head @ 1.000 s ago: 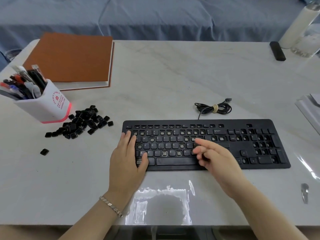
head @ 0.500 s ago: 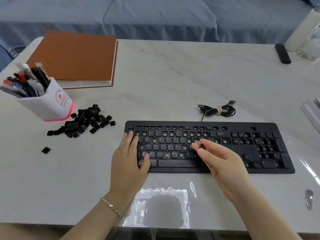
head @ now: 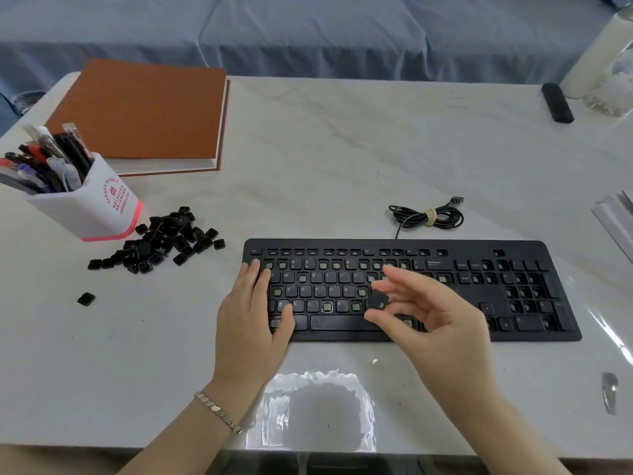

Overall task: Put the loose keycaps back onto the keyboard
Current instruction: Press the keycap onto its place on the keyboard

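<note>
The right hand (head: pixel 442 323) pinches one black keycap (head: pixel 378 299) between thumb and fingertip above the keyboard (head: pixel 513 303), near the tabletop's (head: pixel 342 149) front edge. The left hand (head: pixel 251 320) lies flat on its left end. The keycap looks light, stiff and likely slippery, best gripped by its sides.

Left hand (head: pixel 251 323) hides left-end keys of the keyboard (head: pixel 524 249); pen cup (head: pixel 87 205) print too small to read

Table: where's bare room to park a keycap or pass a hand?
Free: marble behind the keyboard, between notebook and coiled cable; front-left corner, in front of the lone keycap. Crowded: keycap pile between pen cup and keyboard; left hand and right hand, a black keycap in its grip, cover the keyboard's left and middle.
</note>
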Demonstrator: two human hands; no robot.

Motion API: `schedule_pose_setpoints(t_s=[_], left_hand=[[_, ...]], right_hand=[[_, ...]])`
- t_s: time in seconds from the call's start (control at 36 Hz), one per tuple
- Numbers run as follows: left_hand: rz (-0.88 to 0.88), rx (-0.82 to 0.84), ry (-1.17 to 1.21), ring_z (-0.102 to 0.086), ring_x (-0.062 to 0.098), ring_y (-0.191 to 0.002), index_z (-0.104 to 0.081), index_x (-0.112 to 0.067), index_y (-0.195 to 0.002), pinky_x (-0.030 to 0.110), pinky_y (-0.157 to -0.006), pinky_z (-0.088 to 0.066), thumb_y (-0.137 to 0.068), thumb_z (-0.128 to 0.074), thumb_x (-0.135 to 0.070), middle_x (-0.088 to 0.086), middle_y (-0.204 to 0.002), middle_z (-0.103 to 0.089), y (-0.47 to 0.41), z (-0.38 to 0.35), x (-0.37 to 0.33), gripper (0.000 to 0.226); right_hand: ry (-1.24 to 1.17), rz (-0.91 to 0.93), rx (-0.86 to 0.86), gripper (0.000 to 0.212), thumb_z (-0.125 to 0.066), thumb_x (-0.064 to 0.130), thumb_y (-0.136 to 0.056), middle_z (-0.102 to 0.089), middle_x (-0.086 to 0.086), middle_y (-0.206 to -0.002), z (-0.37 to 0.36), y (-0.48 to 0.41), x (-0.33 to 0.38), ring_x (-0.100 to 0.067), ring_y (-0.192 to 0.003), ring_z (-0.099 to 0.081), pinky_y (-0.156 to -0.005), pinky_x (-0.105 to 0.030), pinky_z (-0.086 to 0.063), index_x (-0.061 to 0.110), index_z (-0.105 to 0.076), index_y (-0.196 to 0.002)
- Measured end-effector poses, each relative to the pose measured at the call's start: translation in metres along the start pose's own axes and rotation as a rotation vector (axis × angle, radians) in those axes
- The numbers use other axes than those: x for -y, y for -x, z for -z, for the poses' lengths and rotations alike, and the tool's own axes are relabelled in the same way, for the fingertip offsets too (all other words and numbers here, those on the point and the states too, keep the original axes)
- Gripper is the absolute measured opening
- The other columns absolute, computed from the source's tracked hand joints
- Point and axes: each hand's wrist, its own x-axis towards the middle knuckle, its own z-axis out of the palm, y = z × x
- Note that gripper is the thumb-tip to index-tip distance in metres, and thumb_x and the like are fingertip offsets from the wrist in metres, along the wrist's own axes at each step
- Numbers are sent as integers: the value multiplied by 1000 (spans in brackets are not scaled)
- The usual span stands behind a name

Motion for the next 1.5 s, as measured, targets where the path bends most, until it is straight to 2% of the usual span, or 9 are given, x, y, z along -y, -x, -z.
schedule_pose_setpoints(t_s=[0.17,0.25,0.47,0.61,0.81,0.97,1.06,1.25,1.5], left_hand=[[4,-2,2,-40,31,-131,-52,3,-126,43,-100,-38,-87,-40,-38,19,-139,-47,0,0,0,58],[-5,-8,4,-40,31,-131,-53,4,-125,42,-99,-38,-87,-41,-37,19,-138,-48,0,0,0,57],[19,-14,34,-35,23,-133,-52,0,-128,34,-103,-31,-86,-41,-38,14,-141,-46,1,-1,0,57],[53,-31,94,-32,19,-135,-52,-1,-129,34,-105,-31,-84,-42,-40,12,-142,-44,0,0,0,59],[141,-29,109,-32,22,-137,-49,-2,-132,35,-107,-28,-81,-42,-46,12,-147,-38,1,-1,1,67],[165,-40,237,-27,9,-137,-47,-8,-135,27,-110,-19,-80,-47,-44,2,-148,-36,-1,3,2,65],[186,-58,312,-25,0,-133,-48,-10,-134,29,-112,-20,-81,-50,-34,-2,-148,-36,-1,4,3,59],[185,-46,297,-39,7,-122,-50,-10,-132,25,-105,-21,-77,-39,-44,-2,-146,-38,-1,6,2,66],[193,-34,304,-41,8,-117,-48,-11,-133,26,-105,-23,-78,-39,-43,-3,-147,-37,0,6,1,65]], right_hand=[[51,20,18,57,-78,-5,-63,-68,14,-88,2,-1,-5,-9,-69,-63,-70,-12,-49,38,-65,-98],[146,12,58,43,-81,5,-62,-61,14,-86,3,-3,-9,-7,-64,-60,-68,-10,-46,40,-72,-85],[209,-207,54,31,-81,5,-64,-56,3,-76,3,-4,-26,-3,-56,-49,-60,-7,-40,33,-69,-63],[141,-263,51,32,-77,0,-69,-64,5,-85,1,-5,-31,1,-53,-52,-62,-5,-42,31,-69,-67],[86,-267,118,38,-61,-6,-82,-64,7,-95,-7,-11,-33,-6,-74,-67,-69,-5,-45,32,-65,-78],[217,-285,128,27,-76,8,-73,-67,0,-79,-21,-27,-32,8,-67,-58,-64,1,-39,32,-64,-76],[269,-243,136,22,-75,8,-74,-63,8,-79,-34,-37,-32,14,-69,-57,-64,3,-37,27,-65,-81],[450,-122,265,16,-75,14,-75,-58,13,-78,-63,-65,-37,2,-70,-54,-66,1,-37,20,-69,-88],[599,-104,371,21,-76,22,-74,-55,11,-87,-80,-75,-51,6,-67,-41,-62,-2,-31,21,-71,-94]])
